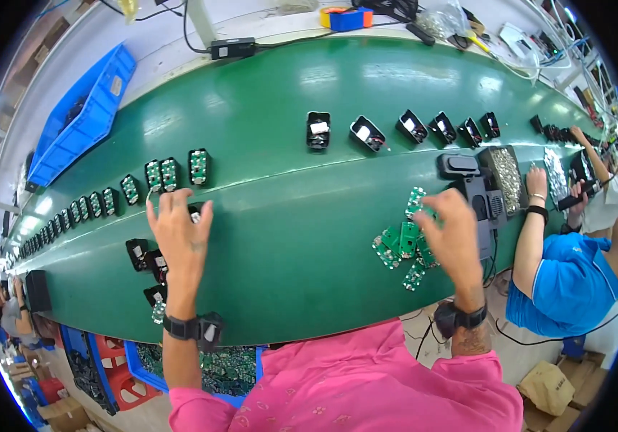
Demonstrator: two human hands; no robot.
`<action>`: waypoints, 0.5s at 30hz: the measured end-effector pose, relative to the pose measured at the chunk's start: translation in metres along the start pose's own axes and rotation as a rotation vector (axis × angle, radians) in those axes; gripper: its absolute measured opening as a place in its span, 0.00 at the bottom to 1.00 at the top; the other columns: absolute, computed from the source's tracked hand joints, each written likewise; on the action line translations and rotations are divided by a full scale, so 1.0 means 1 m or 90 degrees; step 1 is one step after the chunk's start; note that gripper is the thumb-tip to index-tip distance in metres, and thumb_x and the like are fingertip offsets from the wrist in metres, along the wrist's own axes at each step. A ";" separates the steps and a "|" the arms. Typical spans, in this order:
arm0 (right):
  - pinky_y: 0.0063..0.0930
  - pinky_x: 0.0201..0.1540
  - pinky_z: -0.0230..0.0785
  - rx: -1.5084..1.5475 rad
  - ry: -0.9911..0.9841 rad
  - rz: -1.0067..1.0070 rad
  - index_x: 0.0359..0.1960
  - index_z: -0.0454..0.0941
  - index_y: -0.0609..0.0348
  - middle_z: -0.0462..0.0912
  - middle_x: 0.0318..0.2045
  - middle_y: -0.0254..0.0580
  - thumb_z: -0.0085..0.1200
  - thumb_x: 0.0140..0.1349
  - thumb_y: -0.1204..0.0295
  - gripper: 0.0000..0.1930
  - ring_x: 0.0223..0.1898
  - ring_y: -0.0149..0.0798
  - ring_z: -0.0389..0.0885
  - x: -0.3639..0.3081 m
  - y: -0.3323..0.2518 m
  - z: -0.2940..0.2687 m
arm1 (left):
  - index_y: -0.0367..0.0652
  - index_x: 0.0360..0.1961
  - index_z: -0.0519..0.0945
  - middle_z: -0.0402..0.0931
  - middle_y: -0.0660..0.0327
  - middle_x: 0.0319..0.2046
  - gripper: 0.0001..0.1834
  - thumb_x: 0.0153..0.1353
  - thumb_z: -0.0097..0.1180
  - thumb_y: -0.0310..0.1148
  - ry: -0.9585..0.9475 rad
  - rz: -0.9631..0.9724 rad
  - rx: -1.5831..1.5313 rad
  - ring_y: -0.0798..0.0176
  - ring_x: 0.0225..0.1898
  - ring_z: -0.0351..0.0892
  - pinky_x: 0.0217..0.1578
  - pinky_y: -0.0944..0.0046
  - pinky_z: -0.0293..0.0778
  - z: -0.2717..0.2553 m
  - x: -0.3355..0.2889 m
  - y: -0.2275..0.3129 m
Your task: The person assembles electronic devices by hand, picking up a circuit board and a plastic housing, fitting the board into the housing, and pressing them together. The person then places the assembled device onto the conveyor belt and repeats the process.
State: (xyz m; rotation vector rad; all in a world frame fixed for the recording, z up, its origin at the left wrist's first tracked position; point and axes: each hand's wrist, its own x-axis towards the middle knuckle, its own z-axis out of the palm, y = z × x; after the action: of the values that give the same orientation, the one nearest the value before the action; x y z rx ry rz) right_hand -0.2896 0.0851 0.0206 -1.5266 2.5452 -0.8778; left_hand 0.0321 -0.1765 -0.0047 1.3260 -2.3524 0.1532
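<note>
My left hand (178, 230) reaches over the green conveyor belt (280, 144), fingers curled on a small black housing (195, 213) that peeks out at its fingertips. More black housings (138, 253) lie just left of my wrist. My right hand (453, 234) hovers over a heap of green circuit boards (400, 246), its fingers pinched on one board (415, 201) at the top of the heap. A row of black housings with green boards fitted (168, 173) runs along the belt beyond my left hand.
Open black housings (366, 133) sit in a line further up the belt. A person in a blue shirt (568, 281) works to the right beside trays of small metal parts (508, 176). A blue bin (82, 115) lies beyond the belt; bins of boards (230, 367) stand below its near edge.
</note>
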 end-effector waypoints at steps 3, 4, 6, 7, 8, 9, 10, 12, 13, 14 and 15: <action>0.38 0.51 0.68 0.003 -0.125 -0.021 0.46 0.81 0.64 0.72 0.43 0.47 0.70 0.50 0.71 0.21 0.48 0.49 0.73 -0.022 -0.013 0.015 | 0.41 0.45 0.81 0.79 0.58 0.39 0.22 0.56 0.66 0.45 0.012 0.070 -0.093 0.54 0.47 0.77 0.69 0.46 0.52 0.000 -0.016 0.051; 0.38 0.52 0.68 0.000 -0.147 -0.007 0.47 0.80 0.64 0.71 0.46 0.47 0.70 0.49 0.73 0.22 0.49 0.50 0.72 -0.026 -0.010 0.021 | 0.42 0.46 0.80 0.79 0.58 0.40 0.24 0.55 0.67 0.48 0.000 0.070 -0.109 0.54 0.48 0.77 0.69 0.43 0.52 0.004 -0.022 0.065; 0.38 0.51 0.68 0.027 -0.134 -0.020 0.45 0.79 0.64 0.72 0.44 0.47 0.70 0.49 0.74 0.20 0.48 0.50 0.73 -0.027 -0.007 0.029 | 0.43 0.48 0.80 0.79 0.59 0.41 0.27 0.54 0.68 0.50 -0.013 0.063 -0.114 0.54 0.49 0.76 0.69 0.41 0.51 0.011 -0.037 0.081; 0.39 0.50 0.68 0.053 -0.119 -0.031 0.43 0.79 0.64 0.73 0.42 0.47 0.69 0.49 0.75 0.19 0.46 0.50 0.73 -0.026 -0.007 0.032 | 0.44 0.52 0.79 0.78 0.59 0.43 0.31 0.52 0.69 0.53 -0.029 0.061 -0.102 0.54 0.51 0.75 0.68 0.39 0.50 0.013 -0.043 0.085; 0.39 0.50 0.68 0.059 -0.123 -0.039 0.43 0.79 0.64 0.73 0.42 0.47 0.69 0.49 0.75 0.19 0.46 0.50 0.73 -0.025 -0.005 0.032 | 0.46 0.56 0.77 0.78 0.59 0.45 0.36 0.49 0.70 0.55 -0.045 0.059 -0.089 0.54 0.53 0.74 0.68 0.36 0.49 0.013 -0.047 0.087; 0.39 0.48 0.68 0.055 -0.122 -0.047 0.40 0.78 0.63 0.73 0.40 0.46 0.69 0.49 0.75 0.17 0.45 0.50 0.74 -0.025 0.000 0.030 | 0.46 0.56 0.77 0.78 0.59 0.45 0.36 0.49 0.70 0.55 -0.043 0.052 -0.079 0.54 0.53 0.74 0.68 0.36 0.49 0.012 -0.050 0.089; 0.39 0.46 0.68 0.051 -0.119 -0.055 0.38 0.77 0.63 0.74 0.37 0.46 0.68 0.49 0.76 0.15 0.43 0.50 0.75 -0.023 0.001 0.029 | 0.47 0.59 0.75 0.78 0.59 0.49 0.40 0.48 0.72 0.54 -0.058 0.059 -0.150 0.53 0.55 0.74 0.69 0.37 0.48 0.010 -0.051 0.089; 0.37 0.39 0.67 0.080 -0.099 -0.015 0.35 0.75 0.62 0.75 0.31 0.44 0.68 0.49 0.77 0.14 0.36 0.47 0.74 -0.022 -0.002 0.028 | 0.48 0.66 0.70 0.77 0.57 0.55 0.47 0.45 0.74 0.52 -0.154 0.056 -0.304 0.50 0.60 0.71 0.70 0.39 0.45 0.007 -0.053 0.077; 0.36 0.36 0.66 0.084 -0.100 -0.003 0.35 0.75 0.62 0.75 0.30 0.44 0.68 0.49 0.77 0.14 0.33 0.45 0.74 -0.021 -0.001 0.029 | 0.48 0.66 0.70 0.77 0.57 0.55 0.47 0.45 0.74 0.52 -0.150 0.053 -0.298 0.50 0.60 0.71 0.70 0.39 0.45 0.010 -0.055 0.072; 0.36 0.36 0.66 0.088 -0.101 -0.008 0.35 0.75 0.62 0.75 0.30 0.44 0.68 0.49 0.77 0.14 0.33 0.45 0.74 -0.019 0.001 0.031 | 0.48 0.65 0.71 0.77 0.56 0.54 0.47 0.44 0.75 0.51 -0.157 0.061 -0.277 0.49 0.60 0.72 0.69 0.41 0.48 0.013 -0.057 0.068; 0.33 0.33 0.66 0.094 -0.091 -0.009 0.34 0.75 0.62 0.76 0.29 0.41 0.67 0.51 0.78 0.13 0.30 0.40 0.74 -0.017 0.003 0.033 | 0.47 0.65 0.71 0.77 0.55 0.54 0.46 0.44 0.75 0.50 -0.165 0.070 -0.258 0.48 0.59 0.72 0.69 0.43 0.51 0.014 -0.058 0.065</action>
State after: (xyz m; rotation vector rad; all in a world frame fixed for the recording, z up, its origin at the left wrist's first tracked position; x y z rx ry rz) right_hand -0.2727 0.0853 -0.0121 -1.5080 2.3190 -0.9004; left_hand -0.0006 -0.1000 -0.0346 1.0688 -2.4907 -0.4663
